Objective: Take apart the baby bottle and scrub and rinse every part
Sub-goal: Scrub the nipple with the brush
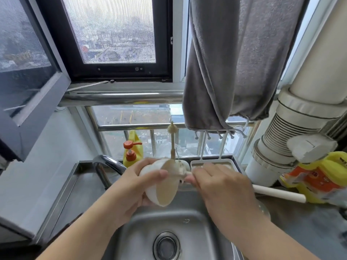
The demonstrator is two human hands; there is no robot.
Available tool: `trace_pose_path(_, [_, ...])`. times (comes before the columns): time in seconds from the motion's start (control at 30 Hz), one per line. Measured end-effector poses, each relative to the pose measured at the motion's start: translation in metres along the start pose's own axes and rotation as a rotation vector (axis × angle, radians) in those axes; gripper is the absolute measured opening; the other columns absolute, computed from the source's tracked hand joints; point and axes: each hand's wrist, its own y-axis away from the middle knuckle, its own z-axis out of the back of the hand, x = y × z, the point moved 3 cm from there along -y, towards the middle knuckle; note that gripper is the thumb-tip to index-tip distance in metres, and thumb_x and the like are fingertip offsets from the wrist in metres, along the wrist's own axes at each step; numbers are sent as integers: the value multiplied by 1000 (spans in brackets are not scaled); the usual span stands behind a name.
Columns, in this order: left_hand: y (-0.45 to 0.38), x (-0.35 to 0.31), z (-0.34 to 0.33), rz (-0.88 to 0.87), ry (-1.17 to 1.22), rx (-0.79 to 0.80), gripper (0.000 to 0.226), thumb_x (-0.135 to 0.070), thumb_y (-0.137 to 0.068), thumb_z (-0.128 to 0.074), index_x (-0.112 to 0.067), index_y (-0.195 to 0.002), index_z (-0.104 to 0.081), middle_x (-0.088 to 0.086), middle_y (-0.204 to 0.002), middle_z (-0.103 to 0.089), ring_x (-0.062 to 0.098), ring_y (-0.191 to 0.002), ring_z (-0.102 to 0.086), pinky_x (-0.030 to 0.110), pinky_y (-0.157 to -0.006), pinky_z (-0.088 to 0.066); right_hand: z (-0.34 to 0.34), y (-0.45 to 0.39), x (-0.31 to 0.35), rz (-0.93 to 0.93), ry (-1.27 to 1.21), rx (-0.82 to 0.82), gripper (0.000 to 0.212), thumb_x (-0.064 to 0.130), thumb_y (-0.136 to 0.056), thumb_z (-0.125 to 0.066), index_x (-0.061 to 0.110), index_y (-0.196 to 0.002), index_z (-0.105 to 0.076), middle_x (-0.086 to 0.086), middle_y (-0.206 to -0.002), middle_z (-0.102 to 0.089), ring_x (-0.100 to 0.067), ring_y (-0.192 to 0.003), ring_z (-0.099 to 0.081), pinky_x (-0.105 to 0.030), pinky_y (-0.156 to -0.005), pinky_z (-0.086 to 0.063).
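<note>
1. Left hand (131, 182) grips a white dome-shaped bottle cap (161, 182), held above the steel sink (197, 222), open side facing right.
2. Right hand (219, 182) pinches a white brush handle (279, 193); brush end meets the cap rim.
3. Faucet (109, 163) at far left of the sink; drain (166, 245) near centre.
4. Grey towel (231, 62) hangs before the window (116, 34); yellow soap bottle (132, 149) on the far ledge.
5. Steel bench (308, 226) at right carries a yellow-orange bag (319, 177).

Both forearms come in bare, no sleeves showing. Left hand (131, 186) and right hand (221, 184) carry no rings, watch or gloves.
</note>
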Motion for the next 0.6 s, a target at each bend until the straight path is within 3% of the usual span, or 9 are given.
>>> trace_pose_path(0.07, [-1, -3, -1, -60, 59, -28, 65, -35, -38, -79, -17, -99, -65, 5, -82, -67, 20, -70, -67, 36, -55, -55, -9, 0, 2, -34, -98, 76, 40, 44, -93, -38, 21, -68, -59, 4, -60, -56, -19, -54, -56, -25, -44, -33])
trace_pose_path(0.13, [-1, -5, 0, -140, 107, -63, 52, -30, -37, -80, -23, -87, -69, 0, -76, -68, 19, -66, -66, 31, -50, -54, -20, 3, 3, -119, -471, 402, 42, 49, -97, -35, 17, -82, -59, 7, -61, -52, -15, -61, -51, -30, -52, -32])
trace_pose_path(0.2, [1, -5, 1, -215, 127, -80, 50, -26, -35, -83, -24, -84, -71, -2, -75, -68, 18, -64, -65, 27, -47, -52, -26, 5, 5, -217, -856, 682, 44, 52, -95, -39, 17, -82, -63, 7, -53, -43, -12, -52, -41, -29, -53, -32])
trace_pose_path(0.27, [1, -5, 2, -262, 104, -92, 57, -27, -33, -86, -22, -87, -71, -2, -78, -68, 17, -65, -65, 24, -49, -52, -26, 4, 5, -270, -1074, 791, 42, 51, -95, -41, 22, -76, -65, 9, -47, -39, -11, -45, -35, -24, -48, -30])
trace_pose_path(0.33, [0, -5, 3, -259, 71, -116, 54, -27, -36, -83, -22, -88, -71, -3, -78, -68, 16, -65, -65, 24, -49, -51, -24, 1, 3, -277, -965, 751, 40, 51, -94, -41, 23, -79, -65, 10, -47, -44, -9, -46, -40, -26, -49, -32])
trace_pose_path(0.4, [-4, -6, 5, -206, 45, -120, 53, -30, -37, -82, -24, -89, -72, -2, -81, -68, 17, -67, -66, 26, -49, -52, -21, -8, -2, -145, -471, 462, 37, 49, -96, -38, 24, -84, -63, 7, -66, -58, -13, -63, -55, -28, -56, -34])
trace_pose_path(0.47, [-6, -7, 6, -143, 14, -98, 55, -32, -36, -82, -26, -91, -72, 2, -87, -67, 19, -71, -66, 29, -50, -52, -16, -11, -7, -76, -69, 129, 38, 45, -92, -38, 25, -73, -64, 6, -66, -59, -17, -60, -59, -25, -49, -32])
trace_pose_path(0.53, [-6, -9, 8, -126, -13, -81, 57, -33, -37, -82, -28, -93, -72, 5, -93, -65, 20, -74, -66, 30, -53, -53, -11, -12, -6, -25, -33, -36, 36, 42, -87, -40, 25, -64, -62, 6, -57, -56, -18, -50, -57, -23, -42, -32])
trace_pose_path(0.6, [-5, -11, 8, -149, -12, -88, 56, -31, -37, -82, -28, -93, -72, 7, -95, -65, 19, -74, -66, 30, -53, -53, -18, -11, -7, -55, -131, 46, 37, 45, -91, -39, 25, -70, -63, 5, -61, -58, -19, -55, -58, -25, -46, -35])
